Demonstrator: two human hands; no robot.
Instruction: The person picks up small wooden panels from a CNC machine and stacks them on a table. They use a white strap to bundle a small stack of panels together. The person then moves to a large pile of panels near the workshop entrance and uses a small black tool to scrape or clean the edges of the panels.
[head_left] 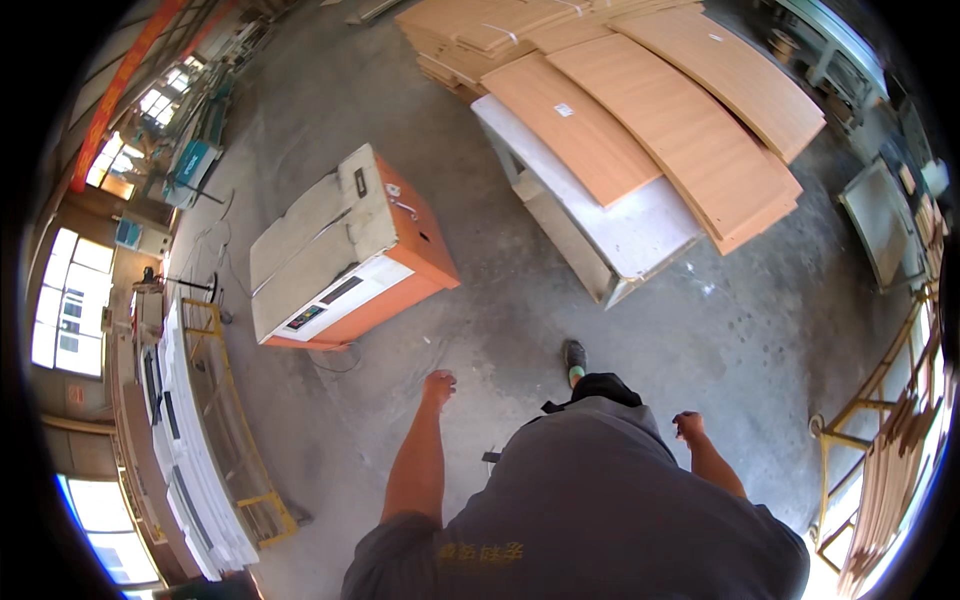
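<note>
My left hand [438,388] hangs over the concrete floor with its fingers curled in, and nothing shows in them. It is nearest to a waist-high strapping machine [335,235] with an orange body, a worn cream top and a small control panel, but does not touch it. At my right side, my right hand [688,426] is closed too. A small dark patch shows at its fingers; whether that is a thing or a shadow I cannot make out. Ahead to the right, several wood-grain panels [660,130] lie overlapping on a white-topped table [640,225].
More panels [470,40] are stacked at the far side. A yellow-framed rack [225,400] with long white boards stands on the left, another yellow rack [850,440] with brown strips on the right. A cable [340,366] lies by the machine's base. My shoe [574,356] is on grey concrete.
</note>
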